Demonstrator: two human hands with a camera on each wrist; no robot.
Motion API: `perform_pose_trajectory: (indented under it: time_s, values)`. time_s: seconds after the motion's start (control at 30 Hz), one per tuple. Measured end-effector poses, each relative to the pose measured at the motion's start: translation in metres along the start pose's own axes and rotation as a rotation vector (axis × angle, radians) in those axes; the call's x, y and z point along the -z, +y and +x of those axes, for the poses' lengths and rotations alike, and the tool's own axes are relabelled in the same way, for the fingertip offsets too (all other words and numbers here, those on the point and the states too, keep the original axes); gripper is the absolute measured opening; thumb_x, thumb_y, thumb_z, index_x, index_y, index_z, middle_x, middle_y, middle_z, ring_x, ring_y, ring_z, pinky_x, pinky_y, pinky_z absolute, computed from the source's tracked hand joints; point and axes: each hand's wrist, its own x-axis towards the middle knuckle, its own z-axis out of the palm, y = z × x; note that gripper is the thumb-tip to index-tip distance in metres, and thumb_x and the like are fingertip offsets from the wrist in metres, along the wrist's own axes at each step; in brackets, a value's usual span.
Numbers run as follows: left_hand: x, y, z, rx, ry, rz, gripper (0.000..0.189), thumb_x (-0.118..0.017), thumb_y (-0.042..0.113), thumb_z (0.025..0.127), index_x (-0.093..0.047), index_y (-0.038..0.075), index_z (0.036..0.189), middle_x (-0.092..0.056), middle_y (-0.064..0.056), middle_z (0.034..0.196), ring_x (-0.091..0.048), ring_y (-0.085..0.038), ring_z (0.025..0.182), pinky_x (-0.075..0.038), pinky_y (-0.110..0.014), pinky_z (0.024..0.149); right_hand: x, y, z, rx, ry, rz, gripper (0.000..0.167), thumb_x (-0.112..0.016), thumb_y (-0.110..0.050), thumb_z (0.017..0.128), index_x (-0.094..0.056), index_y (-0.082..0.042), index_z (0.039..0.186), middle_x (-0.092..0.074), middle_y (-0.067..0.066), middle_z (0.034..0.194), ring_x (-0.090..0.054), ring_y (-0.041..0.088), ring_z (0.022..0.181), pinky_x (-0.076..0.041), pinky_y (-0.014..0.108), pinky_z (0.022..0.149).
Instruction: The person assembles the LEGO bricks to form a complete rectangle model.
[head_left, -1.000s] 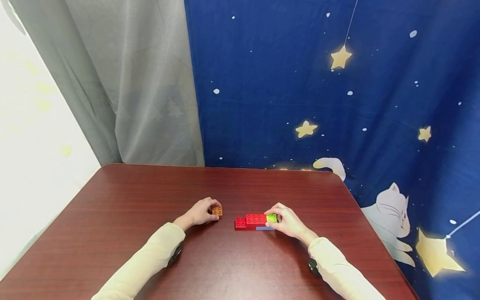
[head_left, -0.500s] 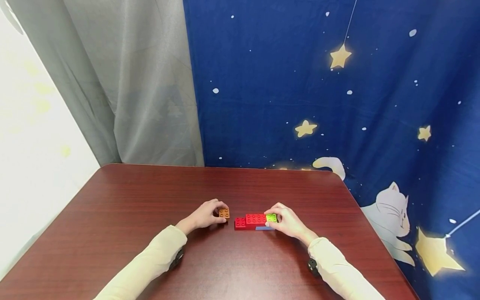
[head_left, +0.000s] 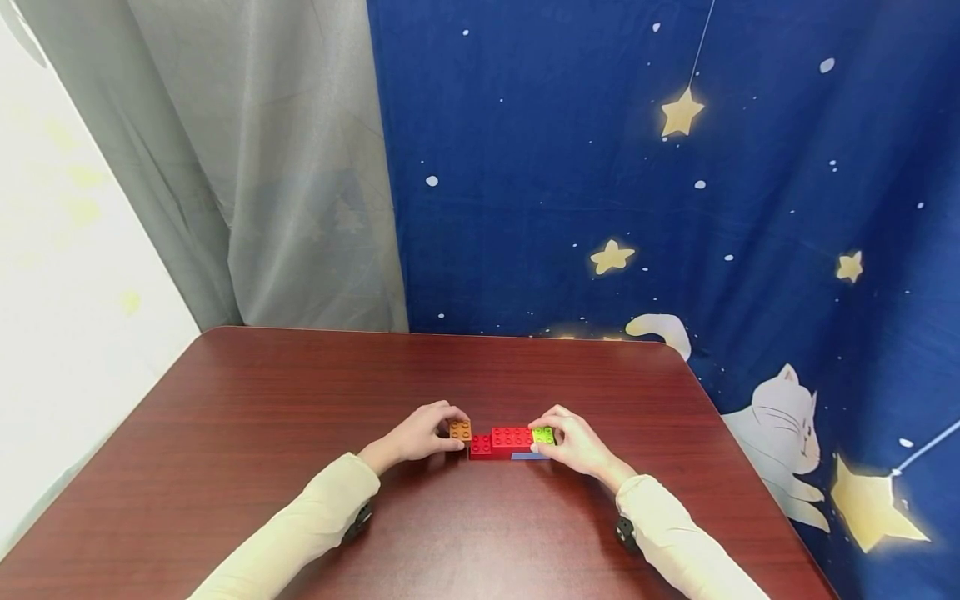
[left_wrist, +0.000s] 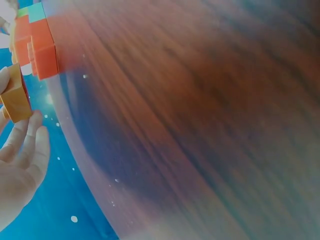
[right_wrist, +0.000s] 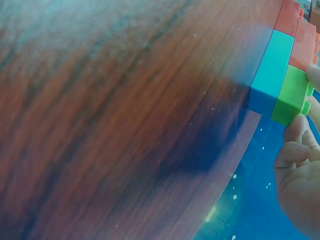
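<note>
In the head view my left hand [head_left: 418, 433] pinches an orange toy brick [head_left: 461, 431] between thumb and fingers. It is held slightly above and beside the low red brick [head_left: 481, 447] at the left end of a joined build. The left wrist view shows a gap between the orange brick [left_wrist: 18, 100] and the red bricks [left_wrist: 44, 52]. My right hand [head_left: 579, 446] grips the build's right end, at the green brick [head_left: 543, 435]. That brick sits on a blue brick [right_wrist: 272, 70], beside the longer upper red brick [head_left: 512, 437].
The build rests on a dark reddish-brown table [head_left: 337, 375]. Behind it hang a grey curtain [head_left: 315, 208] and a blue curtain [head_left: 525, 167] with stars and a white cat. A bright white surface [head_left: 67, 292] stands to the left.
My left hand has carried the orange brick rightward, up to the build's left end. The right hand and the build have stayed in place.
</note>
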Motion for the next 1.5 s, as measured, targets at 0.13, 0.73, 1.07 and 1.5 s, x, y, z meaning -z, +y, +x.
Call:
perform_pose_trajectory:
  time_s: [0.13, 0.73, 1.07, 1.5]
  values:
    - [-0.002, 0.004, 0.001, 0.002, -0.01, -0.007, 0.029, -0.069, 0.022, 0.077, -0.059, 0.011, 0.102, -0.049, 0.004, 0.084, -0.052, -0.015, 0.076, -0.046, -0.029, 0.068, 0.0, 0.0, 0.0, 0.005, 0.002, 0.0, 0.03, -0.073, -0.019, 0.073, -0.065, -0.009, 0.1, -0.052, -0.002, 0.088, -0.046, 0.021, 0.06, -0.037, 0.022, 0.052]
    - [-0.017, 0.01, 0.01, -0.01, 0.02, 0.052, 0.032, -0.07, 0.027, 0.075, -0.06, 0.013, 0.103, -0.052, 0.006, 0.085, -0.05, -0.013, 0.077, -0.042, -0.025, 0.067, 0.0, 0.002, 0.0, -0.008, -0.001, -0.002, 0.03, -0.073, -0.021, 0.073, -0.065, -0.01, 0.1, -0.052, -0.004, 0.087, -0.045, 0.018, 0.061, -0.037, 0.022, 0.052]
    - [-0.022, 0.012, 0.014, -0.014, 0.027, 0.081, 0.035, -0.07, 0.028, 0.075, -0.058, 0.01, 0.103, -0.055, 0.003, 0.091, -0.049, -0.009, 0.079, -0.041, -0.028, 0.073, -0.001, 0.001, 0.001, -0.002, 0.001, -0.003, 0.03, -0.073, -0.021, 0.073, -0.065, -0.011, 0.1, -0.051, -0.004, 0.086, -0.044, 0.015, 0.059, -0.037, 0.022, 0.051]
    - [-0.026, 0.012, 0.017, 0.02, 0.015, 0.099, 0.034, -0.069, 0.03, 0.075, -0.059, 0.012, 0.103, -0.052, 0.005, 0.086, -0.048, -0.011, 0.077, -0.041, -0.027, 0.071, -0.001, 0.001, 0.001, 0.003, 0.004, -0.003, 0.031, -0.073, -0.022, 0.072, -0.065, -0.01, 0.1, -0.052, -0.003, 0.085, -0.043, 0.012, 0.058, -0.037, 0.022, 0.051]
